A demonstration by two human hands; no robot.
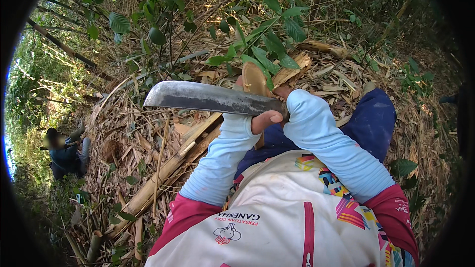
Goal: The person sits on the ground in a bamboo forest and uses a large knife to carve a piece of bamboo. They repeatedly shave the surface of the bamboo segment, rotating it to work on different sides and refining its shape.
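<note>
This is an outdoor spot in woodland or thick scrub. A long tan pole of rough wood (141, 200) lies on bare ground, and around it spreads a thick litter of dry, straw-brown leaves and woody shreds (133, 143). Past the pole's upper end grows a leafy plant with broad, pointed green leaves (277, 52). Far to the pole's left, bright daylight falls on dense yellow-green foliage (29, 89), and a slender dark-brown trunk (64, 49) slants across the undergrowth there.
</note>
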